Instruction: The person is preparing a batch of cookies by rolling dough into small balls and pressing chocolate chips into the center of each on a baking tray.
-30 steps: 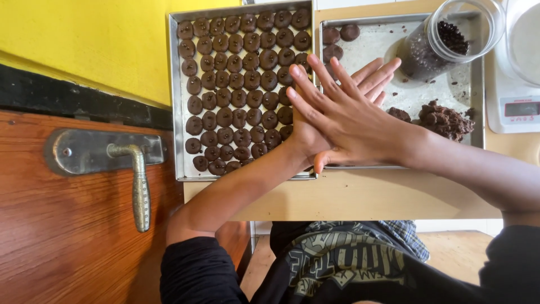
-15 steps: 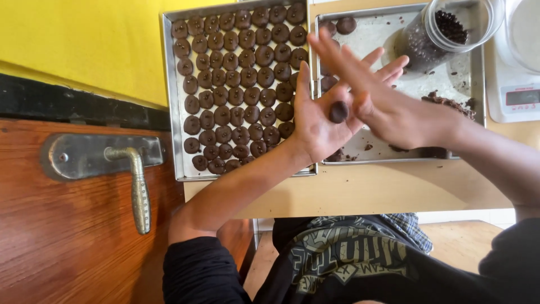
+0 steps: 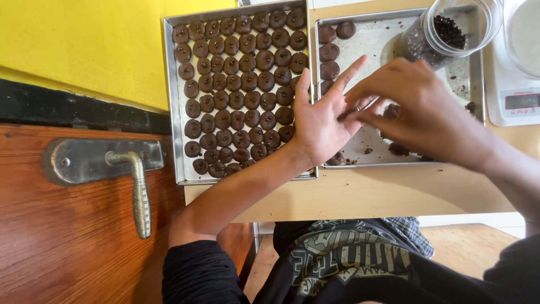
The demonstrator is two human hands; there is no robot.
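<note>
My left hand [image 3: 320, 121] is held flat and palm up, fingers spread, over the gap between two metal trays. My right hand [image 3: 419, 110] reaches across from the right. Its fingertips pinch a small dark dough piece [image 3: 344, 116] against the left palm. The left tray [image 3: 172, 112] is packed with rows of round chocolate cookies [image 3: 236, 90]. The right tray [image 3: 394, 164] holds three such cookies [image 3: 329, 53] along its left side and dark dough lumps [image 3: 396, 149] under my right hand.
A clear jar of dark chips [image 3: 450, 28] stands on the right tray's far corner. A white kitchen scale [image 3: 517, 98] sits at the right. Both trays rest on a pale wooden table [image 3: 360, 194]. A wooden door with a metal handle [image 3: 138, 191] is at the left.
My palms were pressed together a second ago, then parted with a dark dough ball between them. Now the left palm lies flat and the right fingers pinch at it.
</note>
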